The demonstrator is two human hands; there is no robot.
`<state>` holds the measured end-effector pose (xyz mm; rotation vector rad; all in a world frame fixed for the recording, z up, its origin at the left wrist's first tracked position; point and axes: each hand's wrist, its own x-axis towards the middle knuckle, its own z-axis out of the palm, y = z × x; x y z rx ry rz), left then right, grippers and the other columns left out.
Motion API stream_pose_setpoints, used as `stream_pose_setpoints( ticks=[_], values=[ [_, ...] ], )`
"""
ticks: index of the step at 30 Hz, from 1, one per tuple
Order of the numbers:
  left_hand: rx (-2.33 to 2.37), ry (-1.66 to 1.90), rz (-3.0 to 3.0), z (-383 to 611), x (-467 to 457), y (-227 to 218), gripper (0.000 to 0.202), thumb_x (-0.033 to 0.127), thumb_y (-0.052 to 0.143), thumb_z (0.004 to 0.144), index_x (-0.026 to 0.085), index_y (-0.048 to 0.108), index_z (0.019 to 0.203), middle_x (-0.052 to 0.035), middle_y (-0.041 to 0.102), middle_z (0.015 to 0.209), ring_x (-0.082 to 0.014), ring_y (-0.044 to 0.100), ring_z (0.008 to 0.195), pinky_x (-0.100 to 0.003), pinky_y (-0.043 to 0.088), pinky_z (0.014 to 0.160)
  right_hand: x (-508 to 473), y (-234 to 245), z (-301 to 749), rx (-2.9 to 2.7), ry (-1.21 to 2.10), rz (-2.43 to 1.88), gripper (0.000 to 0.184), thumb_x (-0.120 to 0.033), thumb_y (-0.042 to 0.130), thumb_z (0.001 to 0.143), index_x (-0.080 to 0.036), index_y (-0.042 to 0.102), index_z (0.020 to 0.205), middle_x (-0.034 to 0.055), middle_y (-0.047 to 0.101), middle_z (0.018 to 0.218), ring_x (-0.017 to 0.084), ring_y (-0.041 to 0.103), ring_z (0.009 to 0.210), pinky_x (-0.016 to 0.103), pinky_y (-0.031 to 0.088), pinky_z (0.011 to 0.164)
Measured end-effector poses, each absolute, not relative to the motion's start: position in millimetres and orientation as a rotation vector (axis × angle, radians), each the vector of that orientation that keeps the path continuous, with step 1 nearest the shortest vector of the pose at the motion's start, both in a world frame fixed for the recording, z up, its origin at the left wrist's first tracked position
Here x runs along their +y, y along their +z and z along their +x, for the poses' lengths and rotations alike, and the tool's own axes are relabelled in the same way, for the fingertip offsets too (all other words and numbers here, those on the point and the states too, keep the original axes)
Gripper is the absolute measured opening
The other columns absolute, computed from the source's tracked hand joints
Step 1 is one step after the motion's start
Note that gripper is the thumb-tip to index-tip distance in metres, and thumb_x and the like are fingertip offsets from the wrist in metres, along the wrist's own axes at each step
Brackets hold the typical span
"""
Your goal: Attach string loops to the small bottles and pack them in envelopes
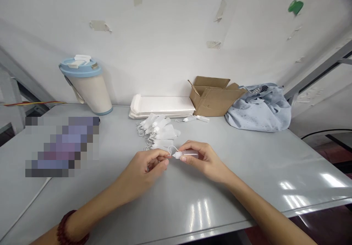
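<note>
A small clear dropper bottle (191,153) with a white nozzle lies sideways in my right hand (205,159), between thumb and fingers. Its nozzle points left, and a thin white tether loops up from it. My left hand (151,166) is curled just left of the nozzle, its index fingertip at the nozzle's tip and the end of the tether. Whatever is between its fingertips is too small to make out. Right behind my hands lies a heap of similar dropper bottles (163,132) with white tethers.
Two more bottles (202,118) lie behind the heap. At the back stand a stack of white boxes (165,106), an open cardboard box (214,102) and a grey-blue cloth (260,109). A tumbler (89,87) and a pixelated object (64,146) with a white cable are on the left.
</note>
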<state>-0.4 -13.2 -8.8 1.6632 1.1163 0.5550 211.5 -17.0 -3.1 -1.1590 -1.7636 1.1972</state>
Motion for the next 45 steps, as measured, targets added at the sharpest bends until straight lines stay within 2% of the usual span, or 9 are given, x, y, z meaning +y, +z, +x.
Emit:
stream_pose_setpoints(
  ticks=[4, 11, 16, 24, 38, 42, 45],
  values=[
    [1.117, 0.582, 1.657, 0, -14, -8, 0.023, 0.039, 0.047, 0.087, 0.021, 0.062, 0.09, 0.0028, 0.053, 0.068, -0.0131, 0.048, 0.062, -0.023, 0.04, 0.056, -17, -3, 211, -1.787, 1.194, -1.173, 0.016, -0.03, 0.062, 0.082, -0.019, 0.067, 0.091, 0.0018, 0.065, 0.087, 0.014, 0.056, 0.076, 0.025, 0.038, 0.06],
    [1.162, 0.558, 1.711, 2, -18, -5, 0.021, 0.031, 0.047, 0.084, 0.019, 0.063, 0.076, 0.0035, 0.053, 0.062, -0.0108, 0.044, 0.055, -0.022, 0.037, 0.052, -21, -5, 208, -1.862, 1.174, -1.158, 0.013, -0.027, 0.061, 0.083, -0.018, 0.067, 0.091, 0.0024, 0.065, 0.088, 0.015, 0.057, 0.078, 0.025, 0.04, 0.063],
    [1.135, 0.539, 1.705, 3, -19, -6, 0.023, 0.031, 0.046, 0.084, 0.019, 0.063, 0.074, 0.0032, 0.054, 0.061, -0.0104, 0.045, 0.053, -0.021, 0.038, 0.05, -23, -7, 208, -1.883, 1.168, -1.141, 0.011, -0.025, 0.061, 0.084, -0.018, 0.067, 0.09, 0.0015, 0.064, 0.086, 0.012, 0.056, 0.074, 0.022, 0.039, 0.058],
    [1.149, 0.514, 1.704, 2, -19, -8, 0.022, 0.032, 0.047, 0.083, 0.02, 0.063, 0.074, 0.0022, 0.055, 0.061, -0.0119, 0.047, 0.054, -0.022, 0.039, 0.05, -23, -8, 208, -1.895, 1.145, -1.132, 0.01, -0.025, 0.06, 0.084, -0.019, 0.066, 0.09, 0.002, 0.064, 0.087, 0.013, 0.057, 0.074, 0.022, 0.042, 0.059],
    [1.103, 0.499, 1.686, 0, -12, -5, 0.023, 0.033, 0.049, 0.083, 0.019, 0.065, 0.073, 0.003, 0.051, 0.059, -0.011, 0.045, 0.052, -0.022, 0.038, 0.05, -18, -10, 210, -1.957, 1.091, -1.123, 0.011, -0.027, 0.061, 0.084, -0.019, 0.065, 0.092, 0.0017, 0.065, 0.088, 0.012, 0.057, 0.073, 0.022, 0.041, 0.059],
    [1.177, 0.618, 1.645, -7, -4, -3, 0.023, 0.036, 0.053, 0.081, 0.019, 0.065, 0.074, 0.0029, 0.053, 0.06, -0.0097, 0.045, 0.05, -0.021, 0.037, 0.048, -7, -13, 220, -1.943, 0.975, -1.147, 0.019, -0.034, 0.055, 0.088, -0.019, 0.063, 0.095, 0.0032, 0.063, 0.085, 0.014, 0.057, 0.073, 0.025, 0.044, 0.062],
    [1.296, 0.818, 1.572, -13, 5, -6, 0.022, 0.037, 0.056, 0.081, 0.019, 0.066, 0.074, 0.0039, 0.051, 0.057, -0.0088, 0.043, 0.048, -0.021, 0.037, 0.048, 7, -17, 234, -1.86, 0.667, -1.313, 0.018, -0.034, 0.052, 0.088, -0.018, 0.059, 0.095, 0.0049, 0.063, 0.088, 0.015, 0.057, 0.075, 0.027, 0.045, 0.063]
  ],
)
